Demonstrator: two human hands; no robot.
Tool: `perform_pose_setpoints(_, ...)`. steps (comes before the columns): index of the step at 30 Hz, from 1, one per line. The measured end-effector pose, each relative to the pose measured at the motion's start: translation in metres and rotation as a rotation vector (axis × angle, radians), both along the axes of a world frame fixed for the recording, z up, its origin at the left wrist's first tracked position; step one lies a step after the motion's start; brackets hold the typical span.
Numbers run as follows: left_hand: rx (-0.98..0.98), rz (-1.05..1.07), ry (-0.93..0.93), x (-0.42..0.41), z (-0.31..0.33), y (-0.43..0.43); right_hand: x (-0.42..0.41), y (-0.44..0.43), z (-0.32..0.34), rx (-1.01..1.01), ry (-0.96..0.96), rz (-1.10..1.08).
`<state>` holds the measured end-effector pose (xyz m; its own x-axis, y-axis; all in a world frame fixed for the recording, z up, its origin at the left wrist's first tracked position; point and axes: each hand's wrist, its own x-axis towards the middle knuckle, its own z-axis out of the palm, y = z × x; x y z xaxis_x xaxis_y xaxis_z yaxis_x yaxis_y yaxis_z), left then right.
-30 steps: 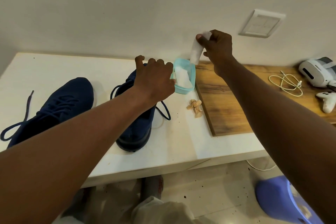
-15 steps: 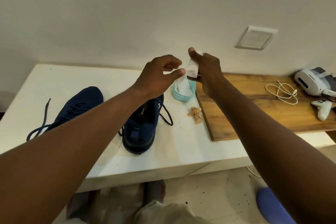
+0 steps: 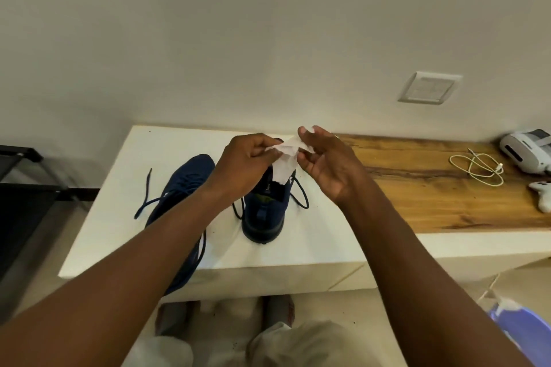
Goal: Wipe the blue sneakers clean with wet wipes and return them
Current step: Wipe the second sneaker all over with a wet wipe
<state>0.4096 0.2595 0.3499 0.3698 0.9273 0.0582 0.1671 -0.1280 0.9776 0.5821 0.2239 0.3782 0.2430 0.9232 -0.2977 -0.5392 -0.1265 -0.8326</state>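
Two dark blue sneakers stand on the white table (image 3: 322, 235). The left sneaker (image 3: 186, 185) lies partly under my left forearm, its laces loose. The right sneaker (image 3: 265, 214) stands heel toward me, directly below my hands. A white wet wipe (image 3: 284, 165) hangs between my hands above that shoe. My left hand (image 3: 247, 164) pinches its upper left edge, and my right hand (image 3: 325, 161) pinches its upper right corner, other fingers spread. The wipe pack is hidden behind my hands.
A wooden board (image 3: 432, 185) covers the table's right part, carrying a white cable (image 3: 477, 170), a white headset (image 3: 527, 152) and a white controller (image 3: 541, 191). A wall switch (image 3: 429, 88) is above. A blue bin (image 3: 524, 328) sits on the floor at right; a dark rack (image 3: 24, 197) stands left.
My right hand pulled the wipe out of the pack and brought it toward me. My left hand left the pack and took hold of the wipe's other edge. The view tilted up.
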Motion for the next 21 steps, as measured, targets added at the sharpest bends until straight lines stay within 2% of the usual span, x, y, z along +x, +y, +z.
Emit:
perform_pose_setpoints(3,-0.123,0.004,-0.106,-0.024,0.002,-0.018,-0.026,-0.013,-0.001,0.005,0.066,0.003)
perform_pose_setpoints(8,-0.024,0.070,-0.050,-0.055,-0.006,-0.040,-0.067,-0.021,-0.008,-0.008,0.077,0.005)
perform_pose_setpoints(10,-0.079,0.098,-0.082,-0.067,-0.008,-0.042,-0.081,-0.019,-0.012,0.007,0.058,0.038)
perform_pose_setpoints(14,-0.319,0.089,-0.380,-0.088,-0.012,-0.034,-0.097,-0.009,-0.027,0.051,0.065,0.091)
perform_pose_setpoints(16,-0.378,0.047,-0.459,-0.095,-0.019,-0.032,-0.103,-0.005,-0.034,0.028,0.051,0.139)
perform_pose_setpoints(18,-0.374,0.022,-0.436,-0.100,-0.029,-0.030,-0.105,-0.003,-0.039,0.022,0.045,0.184)
perform_pose_setpoints(21,-0.275,0.013,-0.297,-0.100,-0.041,-0.028,-0.103,-0.001,-0.045,0.047,0.110,0.198)
